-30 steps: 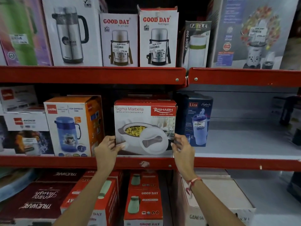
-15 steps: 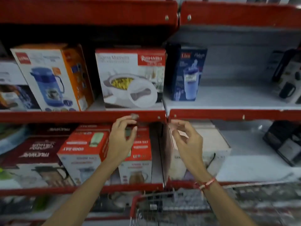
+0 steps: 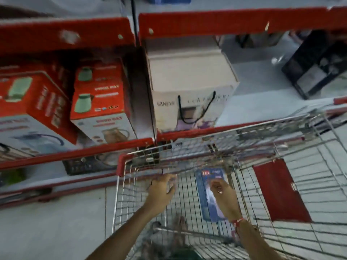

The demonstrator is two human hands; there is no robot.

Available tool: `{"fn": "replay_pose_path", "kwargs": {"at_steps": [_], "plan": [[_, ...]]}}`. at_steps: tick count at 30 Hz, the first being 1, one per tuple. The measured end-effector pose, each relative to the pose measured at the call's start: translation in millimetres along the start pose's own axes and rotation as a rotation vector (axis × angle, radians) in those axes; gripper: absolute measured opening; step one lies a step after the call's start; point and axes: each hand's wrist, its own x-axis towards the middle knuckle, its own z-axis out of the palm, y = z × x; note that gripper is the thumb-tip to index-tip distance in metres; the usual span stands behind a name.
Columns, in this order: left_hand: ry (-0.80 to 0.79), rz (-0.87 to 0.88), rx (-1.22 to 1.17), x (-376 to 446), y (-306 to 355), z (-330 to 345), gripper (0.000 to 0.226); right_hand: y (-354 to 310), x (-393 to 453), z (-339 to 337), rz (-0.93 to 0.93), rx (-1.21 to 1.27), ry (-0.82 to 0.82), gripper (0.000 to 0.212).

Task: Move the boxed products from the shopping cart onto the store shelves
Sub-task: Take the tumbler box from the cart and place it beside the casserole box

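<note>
A wire shopping cart (image 3: pixel 120 166) with red corner guards stands below me, against the red shelves (image 3: pixel 78 152). One blue boxed product (image 3: pixel 207 192) lies flat on the cart's floor. My right hand (image 3: pixel 224 196) hovers just over this box, fingers apart, holding nothing. Inside the cart to the left of the box, my left hand (image 3: pixel 161 190) is empty with its fingers spread. The frame is blurred by head motion.
On the lower shelf stand red and white jug boxes (image 3: pixel 99 96), a white carton (image 3: pixel 189 87) with a black cord handle, and a black box (image 3: pixel 317 68) at the right. A red flap (image 3: pixel 279 190) hangs on the cart's right side. The floor is grey.
My view has swung down from the middle shelf to the cart. Both hands left the white casserole box on the shelf and dropped into the cart above the blue box.
</note>
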Motion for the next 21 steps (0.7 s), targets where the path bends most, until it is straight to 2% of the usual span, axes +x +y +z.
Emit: {"fn": "replay_pose_path", "kwargs": {"at_steps": [5, 9, 12, 15, 16, 17, 19, 20, 21], "plan": [[-0.137, -0.229, -0.025, 19, -24, 53, 0.032, 70, 38, -1, 0.281, -0.192, -0.065, 0.029], [-0.102, -0.418, -0.109, 54, -41, 93, 0.025, 103, 84, -1, 0.486, -0.147, -0.095, 0.047], [-0.119, -0.513, -0.196, 74, -49, 128, 0.022, 112, 103, -2, 0.544, -0.087, -0.123, 0.052], [-0.244, -0.589, -0.247, 86, -51, 156, 0.034, 127, 115, 6, 0.629, 0.062, -0.217, 0.052], [-0.322, -0.596, -0.238, 88, -53, 165, 0.043, 164, 118, 8, 0.682, 0.113, -0.258, 0.052], [-0.403, -0.599, -0.220, 90, -51, 170, 0.051, 233, 131, 19, 0.677, 0.215, -0.301, 0.054], [-0.510, -0.606, -0.204, 92, -52, 181, 0.062, 297, 140, 26, 0.770, 0.194, -0.281, 0.073], [-0.531, -0.614, -0.203, 94, -56, 187, 0.064, 298, 141, 26, 0.756, 0.204, -0.267, 0.072], [-0.539, -0.628, -0.206, 96, -57, 189, 0.063, 275, 137, 36, 0.706, 0.243, -0.286, 0.060]]}}
